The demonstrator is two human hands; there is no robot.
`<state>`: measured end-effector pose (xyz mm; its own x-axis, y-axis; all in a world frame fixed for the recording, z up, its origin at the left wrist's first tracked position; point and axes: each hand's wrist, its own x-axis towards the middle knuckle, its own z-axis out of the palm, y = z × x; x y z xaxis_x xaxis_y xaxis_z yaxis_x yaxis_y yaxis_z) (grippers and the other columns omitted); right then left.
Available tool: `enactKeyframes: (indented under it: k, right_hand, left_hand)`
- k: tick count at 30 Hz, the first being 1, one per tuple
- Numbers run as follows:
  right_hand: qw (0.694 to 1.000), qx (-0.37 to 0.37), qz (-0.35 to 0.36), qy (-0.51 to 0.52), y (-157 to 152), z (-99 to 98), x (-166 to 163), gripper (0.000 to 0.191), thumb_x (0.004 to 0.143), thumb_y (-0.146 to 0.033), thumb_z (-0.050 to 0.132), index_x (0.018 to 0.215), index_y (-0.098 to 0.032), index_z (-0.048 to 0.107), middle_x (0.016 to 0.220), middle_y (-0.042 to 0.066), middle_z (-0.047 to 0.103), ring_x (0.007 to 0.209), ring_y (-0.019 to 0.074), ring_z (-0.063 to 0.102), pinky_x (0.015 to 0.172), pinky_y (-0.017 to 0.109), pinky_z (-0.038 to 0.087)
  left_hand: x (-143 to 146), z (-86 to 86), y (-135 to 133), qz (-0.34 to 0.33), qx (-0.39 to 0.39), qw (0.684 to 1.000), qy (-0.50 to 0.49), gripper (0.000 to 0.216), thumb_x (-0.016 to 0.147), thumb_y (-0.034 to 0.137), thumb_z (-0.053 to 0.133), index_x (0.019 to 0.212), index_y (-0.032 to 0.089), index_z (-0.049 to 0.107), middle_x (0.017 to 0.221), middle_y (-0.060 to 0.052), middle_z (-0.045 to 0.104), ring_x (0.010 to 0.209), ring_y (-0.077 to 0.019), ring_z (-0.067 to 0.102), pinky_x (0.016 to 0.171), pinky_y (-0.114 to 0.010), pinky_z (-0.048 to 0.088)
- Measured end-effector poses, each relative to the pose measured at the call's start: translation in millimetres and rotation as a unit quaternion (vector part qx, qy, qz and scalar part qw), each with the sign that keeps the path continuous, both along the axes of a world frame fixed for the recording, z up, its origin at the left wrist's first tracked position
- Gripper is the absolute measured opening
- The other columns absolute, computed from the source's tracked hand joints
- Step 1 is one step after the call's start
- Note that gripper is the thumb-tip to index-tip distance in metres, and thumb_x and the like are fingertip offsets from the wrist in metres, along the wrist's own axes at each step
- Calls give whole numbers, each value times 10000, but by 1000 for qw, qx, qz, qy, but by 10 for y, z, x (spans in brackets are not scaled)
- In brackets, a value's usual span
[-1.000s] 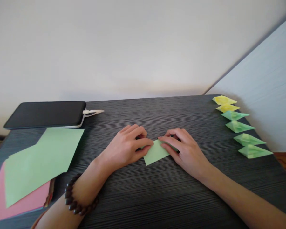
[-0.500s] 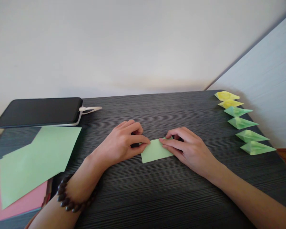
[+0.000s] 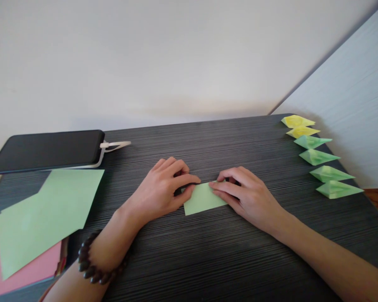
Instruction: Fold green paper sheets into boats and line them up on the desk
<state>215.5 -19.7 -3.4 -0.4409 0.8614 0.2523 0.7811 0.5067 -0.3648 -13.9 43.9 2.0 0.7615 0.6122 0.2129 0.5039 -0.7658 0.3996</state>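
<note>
A small light-green paper rectangle, apparently folded, lies flat on the dark table in front of me. My left hand has its thumb and index finger at the paper's far left corner, the other fingers curled. At the far right edge, my right hand grips the same paper between thumb and fingers. Its right end is hidden beneath that hand. A dark bead bracelet circles my left wrist.
To the left, green sheets overlap a pink stack. Behind them rests a black phone with a white cable. Several folded paper pieces, yellow and green, line the right edge. A wall stands behind the table.
My left index finger has extended slightly to the right along the paper's far edge. The right hand keeps its hold. The whole view has tilted a little.
</note>
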Motion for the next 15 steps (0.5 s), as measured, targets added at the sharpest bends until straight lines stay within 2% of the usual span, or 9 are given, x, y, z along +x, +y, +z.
enactKeyframes:
  k: [3, 6, 12, 15]
  right_hand:
    - [1000, -5, -25, 1, -24, -7, -65, 252, 903, -307, 520, 1097, -193, 633, 990, 68, 600, 863, 189, 528, 781, 354, 456]
    - [999, -9, -52, 2, -25, -6, -88, 261, 898, -330, 524, 1080, -182, 639, 992, 77, 590, 877, 199, 528, 793, 365, 457]
    - [1000, 2, -26, -5, -22, -26, -44, 220, 901, -281, 524, 1070, -269, 665, 999, 55, 590, 847, 178, 523, 753, 339, 457]
    - [1000, 8, -15, -12, -30, -31, -24, 228, 901, -270, 526, 1078, -265, 669, 1015, 58, 595, 849, 175, 524, 749, 331, 461]
  left_hand:
    - [125, -1, -97, 32, 7, 999, 1, 231, 889, 364, 517, 1016, 232, 658, 924, -48, 575, 878, -193, 492, 791, -355, 396]
    - [176, -6, -139, 47, 0, 999, -7, 233, 885, 388, 526, 950, 210, 661, 923, -48, 591, 880, -195, 493, 781, -349, 397]
    - [109, -29, -85, 4, 3, 1000, -26, 180, 897, 335, 525, 893, 260, 690, 866, -28, 549, 821, -165, 476, 736, -317, 384]
    - [62, -40, -42, -4, -3, 999, -36, 173, 890, 317, 540, 896, 263, 704, 851, -29, 540, 813, -161, 467, 740, -311, 390]
